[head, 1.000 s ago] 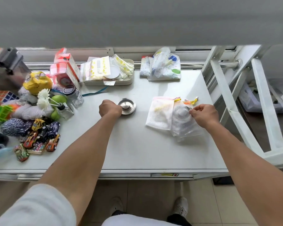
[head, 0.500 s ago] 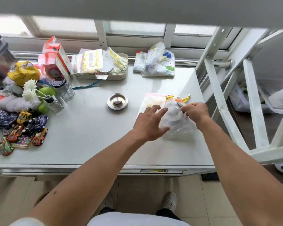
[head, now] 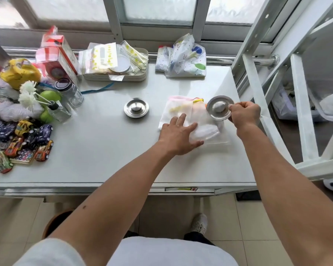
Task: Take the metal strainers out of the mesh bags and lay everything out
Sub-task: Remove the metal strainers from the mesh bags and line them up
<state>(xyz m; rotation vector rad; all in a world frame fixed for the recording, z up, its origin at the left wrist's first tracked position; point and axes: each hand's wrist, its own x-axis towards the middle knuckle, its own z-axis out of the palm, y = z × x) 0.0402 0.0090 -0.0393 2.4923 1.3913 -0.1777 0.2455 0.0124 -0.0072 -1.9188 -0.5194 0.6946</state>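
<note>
One round metal strainer (head: 136,108) lies on the white table (head: 104,150), near the middle. My right hand (head: 243,114) pinches the rim of a second metal strainer (head: 218,108) and holds it tilted just above the mesh bags. A white mesh bag (head: 208,131) lies flat on the right side of the table, overlapping a pink-edged mesh bag (head: 178,107) with yellow cords. My left hand (head: 178,136) lies flat with spread fingers on the white bag, pressing it down.
A pile of toy cars (head: 30,140), jars (head: 69,92), green balls and boxes fills the table's left side. A tray of plastic pouches (head: 115,64) and a spotted cloth bundle (head: 183,58) sit at the back. A white metal frame (head: 258,89) stands right of the table.
My left hand left the first strainer and came over to press on the white bag. My right hand has drawn the second strainer out of that bag and lifted it.
</note>
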